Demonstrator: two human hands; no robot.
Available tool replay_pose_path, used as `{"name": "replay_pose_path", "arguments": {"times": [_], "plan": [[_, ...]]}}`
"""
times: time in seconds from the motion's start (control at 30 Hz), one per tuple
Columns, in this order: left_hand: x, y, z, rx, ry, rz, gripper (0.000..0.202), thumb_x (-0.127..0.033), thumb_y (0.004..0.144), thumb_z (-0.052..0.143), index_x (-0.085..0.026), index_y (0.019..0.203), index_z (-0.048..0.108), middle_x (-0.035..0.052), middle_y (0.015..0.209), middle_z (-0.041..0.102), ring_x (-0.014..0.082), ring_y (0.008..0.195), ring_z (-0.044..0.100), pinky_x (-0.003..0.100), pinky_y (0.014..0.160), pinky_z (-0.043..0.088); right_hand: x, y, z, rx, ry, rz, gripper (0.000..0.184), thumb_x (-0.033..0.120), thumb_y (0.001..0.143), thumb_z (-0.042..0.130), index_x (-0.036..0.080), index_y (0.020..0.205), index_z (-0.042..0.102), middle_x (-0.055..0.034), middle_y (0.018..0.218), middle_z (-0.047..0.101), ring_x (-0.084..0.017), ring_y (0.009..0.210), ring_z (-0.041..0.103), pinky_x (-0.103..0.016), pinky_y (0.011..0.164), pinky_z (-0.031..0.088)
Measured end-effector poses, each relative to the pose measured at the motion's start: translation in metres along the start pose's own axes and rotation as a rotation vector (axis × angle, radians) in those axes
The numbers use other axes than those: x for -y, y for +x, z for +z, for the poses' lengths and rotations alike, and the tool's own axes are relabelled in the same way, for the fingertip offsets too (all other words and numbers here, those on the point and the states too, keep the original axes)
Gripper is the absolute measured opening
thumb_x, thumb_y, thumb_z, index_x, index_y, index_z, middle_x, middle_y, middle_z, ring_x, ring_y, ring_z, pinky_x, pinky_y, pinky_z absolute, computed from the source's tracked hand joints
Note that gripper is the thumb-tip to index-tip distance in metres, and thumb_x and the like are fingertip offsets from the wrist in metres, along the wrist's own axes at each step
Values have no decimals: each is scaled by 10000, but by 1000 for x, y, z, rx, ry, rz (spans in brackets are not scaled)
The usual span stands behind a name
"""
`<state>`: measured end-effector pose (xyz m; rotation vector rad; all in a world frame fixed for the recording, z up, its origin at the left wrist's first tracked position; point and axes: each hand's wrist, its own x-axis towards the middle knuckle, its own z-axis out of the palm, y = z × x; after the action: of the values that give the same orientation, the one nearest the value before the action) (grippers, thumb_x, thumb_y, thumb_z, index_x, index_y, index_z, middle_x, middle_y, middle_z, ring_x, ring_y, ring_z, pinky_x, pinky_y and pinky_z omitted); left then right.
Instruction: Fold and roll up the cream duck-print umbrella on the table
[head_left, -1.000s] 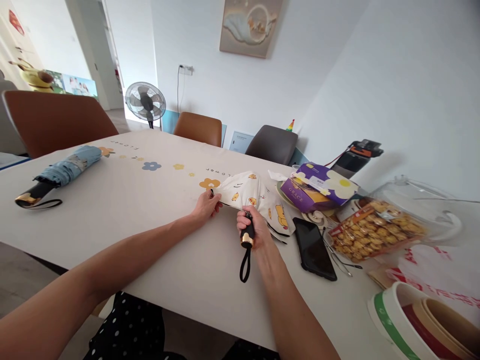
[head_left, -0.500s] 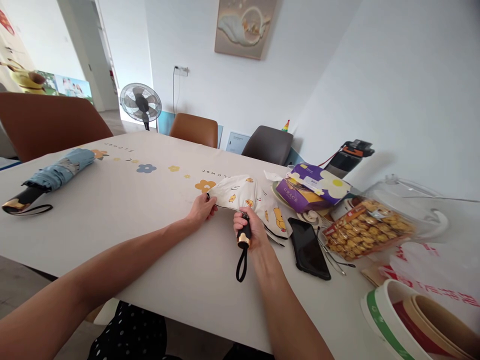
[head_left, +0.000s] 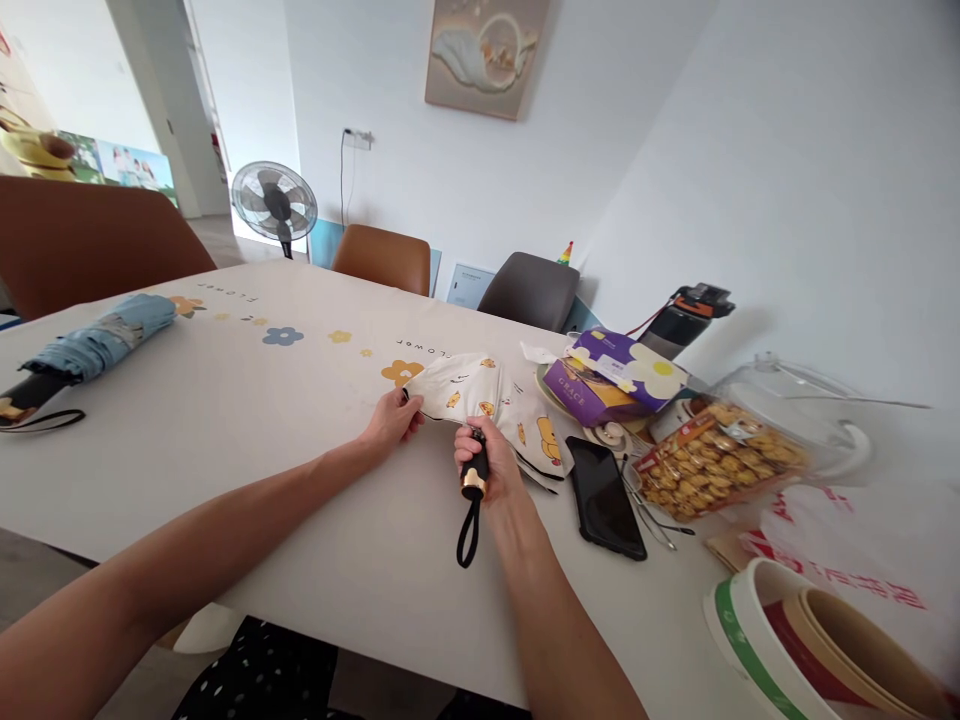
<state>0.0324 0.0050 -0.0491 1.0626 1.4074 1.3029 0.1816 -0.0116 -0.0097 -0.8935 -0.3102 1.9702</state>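
A folded white umbrella (head_left: 480, 392) with yellow cartoon prints lies on the white table (head_left: 247, 420). My right hand (head_left: 489, 462) is wrapped round its black handle, whose gold ring and black wrist strap (head_left: 466, 530) hang out below the fist. My left hand (head_left: 391, 418) pinches the edge of the white canopy on its left side, fingers closed on the cloth. Both forearms reach in from the lower edge.
A folded blue umbrella (head_left: 90, 345) lies at the table's far left. Right of my hands are a black phone (head_left: 604, 495), a purple packet (head_left: 611, 375) on a plate, a bag of snacks (head_left: 712, 460), a dark bottle (head_left: 679, 320) and stacked bowls (head_left: 825, 630). Chairs (head_left: 382, 258) and a fan (head_left: 274, 202) stand behind.
The view has shifted slightly, so everything sits a little further left. Both hands keep the same hold on the white umbrella.
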Motion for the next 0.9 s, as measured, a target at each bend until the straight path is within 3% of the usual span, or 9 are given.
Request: {"name": "replay_pose_path", "arguments": {"times": [0.27,0.5,0.9], "plan": [[1,-3,-2,-3,0,33,173,-329,747,494,-177,694,432,-22,543,539,69,395,442,193,361,350,-10,4,-1,-28,-52,-28,135,126,750,498,155,652,411,62,532,430,-6,336,329,-124,298,322],[-1,0,-5,-104,-89,17,183,-337,720,519,-179,690,432,-40,509,501,73,407,436,188,359,332,-18,2,-5,-76,-99,-49,125,147,731,525,145,645,435,58,539,440,-10,348,327,-136,303,328],[0,-1,-5,-76,-66,39,173,-338,700,515,-185,690,437,-38,519,513,76,407,436,194,367,333,-11,7,-5,-49,-121,-50,144,146,695,554,162,652,418,57,546,436,-13,363,331,-126,315,330]]}}
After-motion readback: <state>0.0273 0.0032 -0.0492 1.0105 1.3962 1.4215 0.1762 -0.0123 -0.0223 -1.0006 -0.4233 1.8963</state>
